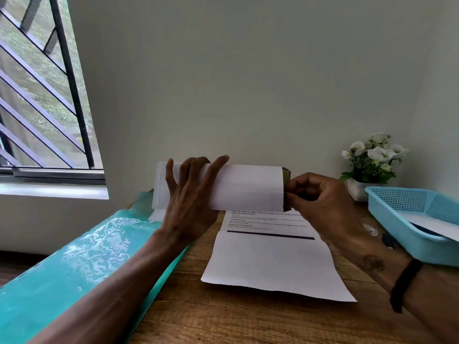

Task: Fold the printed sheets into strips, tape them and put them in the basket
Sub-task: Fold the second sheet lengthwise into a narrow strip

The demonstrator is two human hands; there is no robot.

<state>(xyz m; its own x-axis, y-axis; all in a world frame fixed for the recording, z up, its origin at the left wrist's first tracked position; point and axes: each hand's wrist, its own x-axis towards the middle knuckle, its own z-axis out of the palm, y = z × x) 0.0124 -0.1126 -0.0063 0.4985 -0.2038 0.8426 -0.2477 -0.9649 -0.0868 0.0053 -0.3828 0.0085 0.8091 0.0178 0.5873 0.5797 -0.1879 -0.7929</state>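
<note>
A folded white paper strip (248,188) is held up above the far part of the wooden table (223,316). My left hand (191,194) grips its left half, fingers spread over the front. At the strip's right end, my right hand (320,204) pinches the edge, where a brownish piece shows (286,175); I cannot tell what that piece is. A printed sheet (273,259) with text and a black bar lies flat on the table below. The light blue basket (402,227) stands at the right with a white paper (437,227) inside.
A teal plastic folder (74,264) lies along the table's left side under my left forearm. A small white pot of white flowers (372,160) stands against the wall behind the basket. A barred window is at the left.
</note>
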